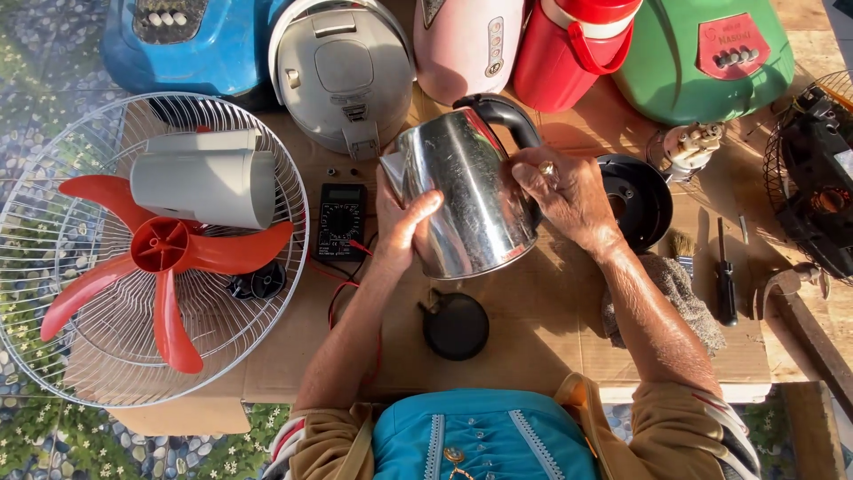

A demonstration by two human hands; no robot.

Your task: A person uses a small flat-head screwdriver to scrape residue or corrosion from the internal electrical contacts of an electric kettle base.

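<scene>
I hold a shiny steel electric kettle [466, 191] with a black handle above a sheet of cardboard [533, 338]. My left hand [398, 227] grips its body on the left side, near the spout. My right hand [560, 191], with a ring on one finger, clasps the right side by the handle. The kettle is tilted, its top pointing away from me. A round black lid [455, 326] lies on the cardboard just below the kettle. The kettle's black base [640, 197] rests to the right of my right hand.
A fan with red blades [160, 258] in a wire guard lies at the left, a black multimeter [342, 220] with red leads beside it. Rice cookers, a red flask [577, 44] and other appliances line the far edge. A screwdriver [725, 276], brush, cloth and hammer lie at the right.
</scene>
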